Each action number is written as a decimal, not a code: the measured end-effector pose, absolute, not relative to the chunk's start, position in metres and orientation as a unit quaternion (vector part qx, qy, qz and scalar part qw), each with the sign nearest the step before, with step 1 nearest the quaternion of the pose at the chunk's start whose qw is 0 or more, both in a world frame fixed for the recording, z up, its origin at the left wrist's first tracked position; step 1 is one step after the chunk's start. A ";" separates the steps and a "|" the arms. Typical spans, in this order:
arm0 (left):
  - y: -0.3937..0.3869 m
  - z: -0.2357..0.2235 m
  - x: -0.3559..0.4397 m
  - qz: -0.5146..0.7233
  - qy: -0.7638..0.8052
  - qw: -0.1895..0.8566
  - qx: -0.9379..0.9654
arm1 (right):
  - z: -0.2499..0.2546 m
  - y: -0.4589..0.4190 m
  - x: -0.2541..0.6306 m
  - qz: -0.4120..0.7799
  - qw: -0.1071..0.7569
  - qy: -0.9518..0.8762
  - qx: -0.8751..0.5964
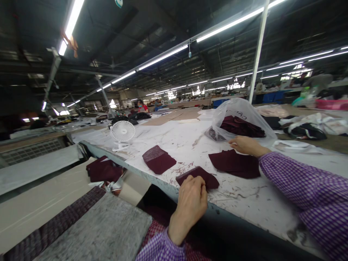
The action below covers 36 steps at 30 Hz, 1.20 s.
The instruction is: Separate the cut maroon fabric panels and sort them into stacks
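- The left hand (191, 197) lies on the middle maroon piece (210, 180), near the table edge; its fingers are bent closely over the cloth, perhaps to keep it from sliding. Whether they pinch it or only press it, I cannot tell.
- The right hand (248, 145) is farther to the right, just beside the clear plastic bag (231, 108). Its fingers are loosely stretched, and no cloth shows in them; I cannot tell if the fingertips have hold of the bag's edge.
- The bag holds dark maroon cloth (241, 127) in a heap, probably to keep these parts together.
- The right maroon piece (233, 165) lies flat below the right forearm, and the left maroon piece (159, 159) lies apart, to the left. Such spacing seems useful, because both are within easy reach.
- The left piece shows a greyish far part, maybe the other face of the cloth.
- The white fan (122, 131) stands at the far left of the pieces on the white table (187, 136), possibly there to leave the near surface free for the hands.
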<state>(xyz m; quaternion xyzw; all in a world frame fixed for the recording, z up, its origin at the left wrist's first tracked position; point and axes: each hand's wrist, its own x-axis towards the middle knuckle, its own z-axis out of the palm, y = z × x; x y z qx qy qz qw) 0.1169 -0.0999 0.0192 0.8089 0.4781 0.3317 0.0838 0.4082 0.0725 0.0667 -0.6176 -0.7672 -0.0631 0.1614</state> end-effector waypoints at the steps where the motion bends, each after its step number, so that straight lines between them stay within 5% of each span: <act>1: -0.104 0.020 0.117 0.339 0.471 0.087 0.810 | 0.072 0.065 0.400 -0.060 0.162 -0.772 -0.611; 7: -0.131 0.022 0.125 0.344 0.404 0.127 0.838 | 0.094 0.008 0.330 0.247 0.056 -0.849 -0.464; 10: -0.140 0.017 0.127 0.330 0.399 0.142 0.843 | 0.088 -0.008 0.313 0.311 0.000 -0.821 -0.480; 19: -0.142 0.034 0.115 0.296 0.373 0.208 0.854 | 0.068 -0.019 0.322 0.239 0.022 -0.885 -0.400; 25: -0.101 0.038 0.119 0.327 0.485 0.054 0.810 | 0.072 -0.022 0.312 0.239 0.023 -0.907 -0.346; 36: -0.058 0.017 0.140 0.254 0.520 0.087 0.811 | 0.064 -0.014 0.317 0.204 0.085 -0.892 -0.394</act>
